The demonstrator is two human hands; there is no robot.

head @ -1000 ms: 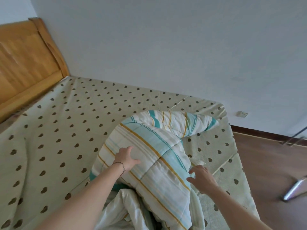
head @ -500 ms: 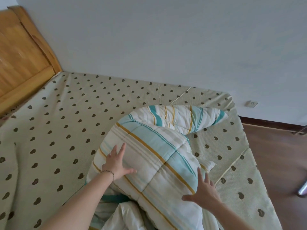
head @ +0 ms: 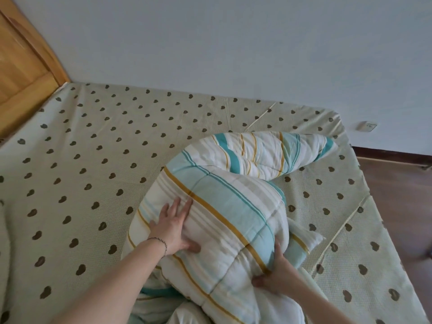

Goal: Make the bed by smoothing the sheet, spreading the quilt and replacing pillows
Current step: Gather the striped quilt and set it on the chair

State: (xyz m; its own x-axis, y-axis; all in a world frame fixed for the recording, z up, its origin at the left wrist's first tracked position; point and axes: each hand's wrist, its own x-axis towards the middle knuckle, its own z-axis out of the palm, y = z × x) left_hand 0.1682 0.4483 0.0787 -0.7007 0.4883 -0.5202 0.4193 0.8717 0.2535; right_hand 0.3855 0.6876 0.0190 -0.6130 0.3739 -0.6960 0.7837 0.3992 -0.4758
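Both hands were on the quilt (head: 224,206), which sat bunched in a tall striped heap at the foot end of the bed, its far end trailing toward the wall-side corner. My left hand (head: 174,226) lay flat and open against the near-left face of the heap, fingers spread and pressing in; my right hand (head: 275,274) was curled around the lower right edge, thumb under and fingers over, pinching the padded fabric. The heart-print sheet (head: 93,164) looked smooth and flat all the way up to the wooden headboard (head: 21,73), so I judged the smoothing done and the spreading about to begin. No pillows were in view. The risks, as I read them: the left hand only pressed, so a pull might have let that side slip and the quilt open lopsided; the heap looked twisted on itself, so a hard fling could have left it knotted instead of flat; dragging it might have rucked the sheet, and the right side lay near the mattress edge, where loose folds could slide off toward the wooden floor (head: 402,206).
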